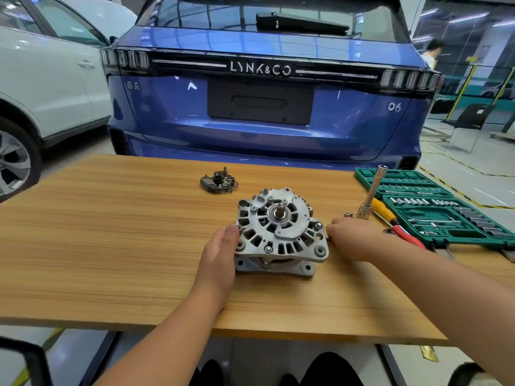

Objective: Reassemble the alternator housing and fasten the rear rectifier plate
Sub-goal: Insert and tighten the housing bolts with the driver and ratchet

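on the wooden desk point(111, 232) we list: one alternator housing point(280, 229), silver cast aluminium, standing with its shaft end up near the middle front; one rear rectifier plate point(218, 181), dark, lying apart behind it and not yet fitted; one socket driver point(372, 193) standing upright to the right; one screwdriver point(394, 221) with a yellow and red handle lying beside it; one green socket set case point(434, 207), open, at the right edge; small loose fasteners point(348, 215) near the driver's foot. our left hand point(220, 254) lies flat and open against the housing's left flank, steadying it, gripping nothing. our right hand point(351, 238) rests on the desk just beside the housing's right lug, fingers curled down; we cannot tell whether it has picked up a fastener. we judge the step to be seating the through bolts: keep the left palm bracing the housing, start each bolt by fingers first, and tighten crosswise so the halves close evenly before the plate goes on.
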### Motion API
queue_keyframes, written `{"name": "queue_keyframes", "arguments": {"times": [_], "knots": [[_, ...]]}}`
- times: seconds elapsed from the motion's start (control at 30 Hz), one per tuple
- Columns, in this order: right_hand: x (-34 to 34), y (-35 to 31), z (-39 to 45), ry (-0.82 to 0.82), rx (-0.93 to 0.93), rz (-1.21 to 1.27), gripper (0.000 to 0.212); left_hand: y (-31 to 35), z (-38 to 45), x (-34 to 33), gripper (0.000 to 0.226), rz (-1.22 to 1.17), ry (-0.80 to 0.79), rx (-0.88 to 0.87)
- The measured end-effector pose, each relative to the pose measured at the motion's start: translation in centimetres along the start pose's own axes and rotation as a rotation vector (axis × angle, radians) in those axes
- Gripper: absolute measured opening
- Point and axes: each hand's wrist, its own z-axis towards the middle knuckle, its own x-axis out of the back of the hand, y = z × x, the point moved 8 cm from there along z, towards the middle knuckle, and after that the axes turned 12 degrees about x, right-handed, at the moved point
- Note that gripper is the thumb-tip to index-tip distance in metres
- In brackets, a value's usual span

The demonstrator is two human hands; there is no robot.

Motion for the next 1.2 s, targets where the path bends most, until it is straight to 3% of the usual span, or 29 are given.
{"name": "queue_keyframes", "arguments": {"times": [0.1,0.17,0.23,0.33,0.47,0.53,0.6,0.73,0.97,1.2], "knots": [[0.5,0.4,-0.6,0.070,-0.111,0.072,0.019,-0.2,0.0,-0.2,0.086,0.054,-0.033,0.048],[2.2,0.9,-1.0,0.205,-0.203,0.232,0.012,-0.2,0.0,-0.4,0.094,0.111,-0.042,0.054],[5.0,1.2,-1.8,0.380,-0.247,0.438,0.004,0.2,-0.3,-0.5,0.083,0.151,-0.056,0.026],[10.3,0.4,-3.5,0.609,-0.180,0.657,0.010,0.7,-0.8,-0.7,0.063,0.196,-0.057,-0.013],[16.2,-2.5,-6.5,0.817,-0.074,1.071,0.007,1.0,-1.2,-0.8,0.098,0.253,-0.046,-0.070],[18.0,-4.9,-6.9,0.777,0.033,1.226,0.007,0.9,-1.3,-0.9,0.091,0.296,-0.048,-0.076],[18.9,-7.3,-6.9,0.678,0.107,1.166,0.011,0.8,-1.4,-1.1,0.075,0.342,-0.049,-0.100],[18.7,-10.0,-6.1,0.527,0.097,0.696,0.016,0.8,-1.6,-1.1,0.057,0.351,-0.054,-0.107],[18.0,-11.8,-4.8,0.449,0.108,0.469,0.025,0.9,-1.6,-0.9,0.051,0.346,-0.060,-0.108],[18.6,-12.6,-4.5,0.468,0.179,0.472,0.024,0.7,-1.2,-0.5,0.056,0.324,-0.044,-0.069]]}}
